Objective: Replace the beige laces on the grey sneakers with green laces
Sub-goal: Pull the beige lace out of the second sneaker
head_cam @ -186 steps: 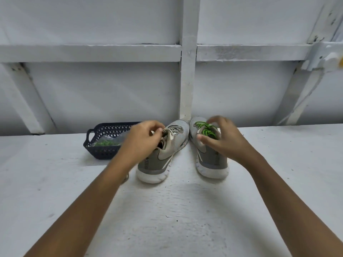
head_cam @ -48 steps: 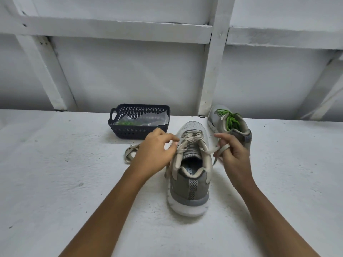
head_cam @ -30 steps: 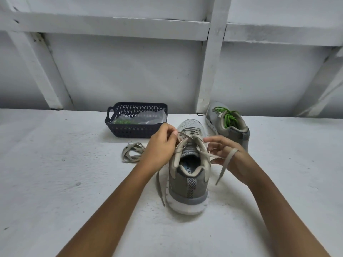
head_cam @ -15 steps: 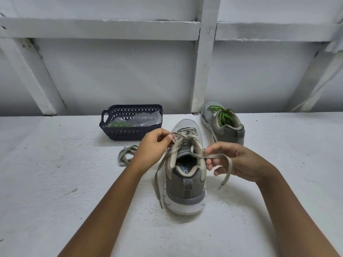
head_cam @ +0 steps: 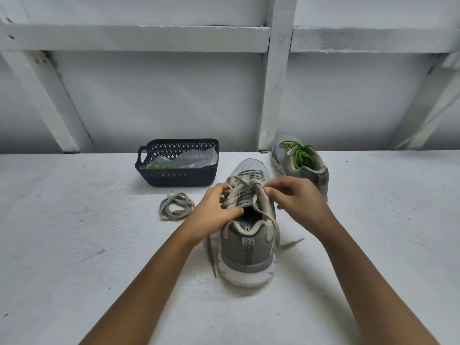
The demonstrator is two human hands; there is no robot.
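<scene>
Has let go of the free lace end. 0.5 s ago held it looped over the right fingers, out to the side; now leaves it lying slack on the table (head_cam: 74,245), right of the heel, a little right of centre frame. Has brought the right hand (head_cam: 296,197) up and in to the top right eyelets of the near sneaker (head_cam: 246,247), thumb and forefinger pinched on the beige lace (head_cam: 239,188) there. Keeps the left hand (head_cam: 216,210) on the opposite row, fingers curled round a strand, thumb laid near the tongue. Leaves the other end trailing down the left side of the heel onto the table.

Means the bow is undone and the unthreading proper can begin. Judged to be at the first crossings, with most of the lace yet in its eyelets toward the toe. Looks half done overall: 1 of 2 shoes, the far sneaker (head_cam: 306,170) in the upper right of centre by the post, already wears a green lace (head_cam: 300,153).

Against the frame 6.2 s ago: then had both sneakers side by side at the back; now has the beige-laced 1 pulled to the middle, heel toward the camera. Shows a loose lace coil (head_cam: 175,207) left of it, now in full view, just below the basket (head_cam: 174,178), which holds a clear bag (head_cam: 194,159) and something green.
</scene>
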